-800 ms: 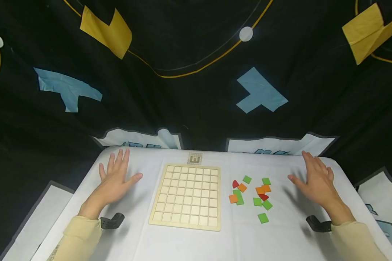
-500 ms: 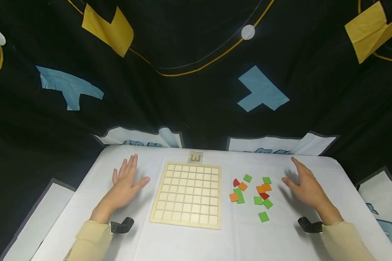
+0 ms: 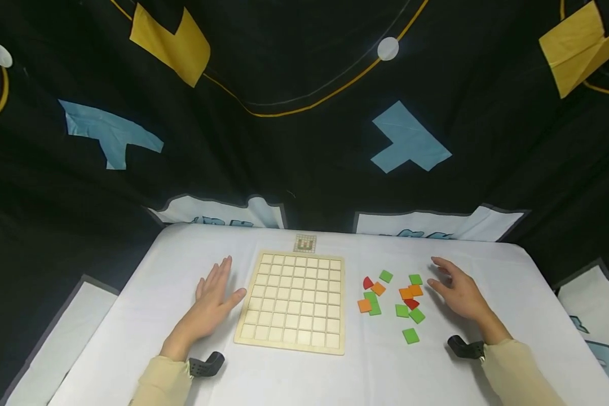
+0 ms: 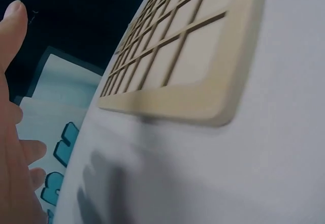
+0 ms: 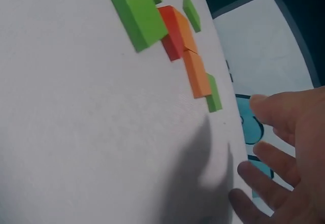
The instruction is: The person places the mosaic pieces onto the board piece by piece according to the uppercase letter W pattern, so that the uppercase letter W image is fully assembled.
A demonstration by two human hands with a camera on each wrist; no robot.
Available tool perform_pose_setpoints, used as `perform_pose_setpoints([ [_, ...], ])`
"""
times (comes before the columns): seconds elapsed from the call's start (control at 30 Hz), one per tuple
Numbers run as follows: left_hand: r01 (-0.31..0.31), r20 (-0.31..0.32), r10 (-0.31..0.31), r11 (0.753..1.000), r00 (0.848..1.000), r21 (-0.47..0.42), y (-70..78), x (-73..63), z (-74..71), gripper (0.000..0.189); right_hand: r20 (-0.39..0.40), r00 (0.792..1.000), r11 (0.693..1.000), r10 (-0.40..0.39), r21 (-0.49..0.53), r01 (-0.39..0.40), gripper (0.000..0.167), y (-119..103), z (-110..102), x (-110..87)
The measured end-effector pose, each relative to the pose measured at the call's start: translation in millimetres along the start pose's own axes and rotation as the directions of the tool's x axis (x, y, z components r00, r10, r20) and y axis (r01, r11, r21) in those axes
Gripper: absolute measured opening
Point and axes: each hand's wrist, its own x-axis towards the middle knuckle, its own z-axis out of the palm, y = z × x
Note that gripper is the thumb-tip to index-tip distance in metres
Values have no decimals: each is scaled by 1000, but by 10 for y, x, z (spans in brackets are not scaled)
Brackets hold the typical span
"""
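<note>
left hand [image 3: 210,307] flat, fingers spread, holding nothing, just left of the grid board [image 3: 293,301]. right hand [image 3: 457,293] loose, holding nothing, right of the board beside the coloured tiles [image 3: 393,301].

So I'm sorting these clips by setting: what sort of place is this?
Probably a staged tabletop recording booth, not a home. A white-covered table stands before a black backdrop with block shapes. On it lie a wooden grid board and loose coloured tiles, between open hands.

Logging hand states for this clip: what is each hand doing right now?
Left hand: open, holding nothing, beside the wooden grid board.
Right hand: open, holding nothing, near the coloured tiles.
</note>
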Motion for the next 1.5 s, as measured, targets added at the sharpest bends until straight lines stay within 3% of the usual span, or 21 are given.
perform_pose_setpoints([
  [0.27,-23,46,25,998,999,-51,35,-55,163,80,16,998,998,-65,-6,65,45,-26,100,65],
  [0.43,-27,41,31,996,999,-87,55,-76,239,77,57,993,994,-105,-25,106,42,-22,123,104],
  [0.9,-34,45,39,995,998,-90,81,-88,372,82,107,988,992,-108,-55,115,36,16,123,184],
  [1.17,-63,67,68,995,995,-72,68,-110,379,92,117,988,993,-99,-52,105,31,22,133,200],
  [1.5,-91,123,92,996,988,-8,58,-122,366,125,106,991,993,-82,-73,90,29,7,152,201],
])
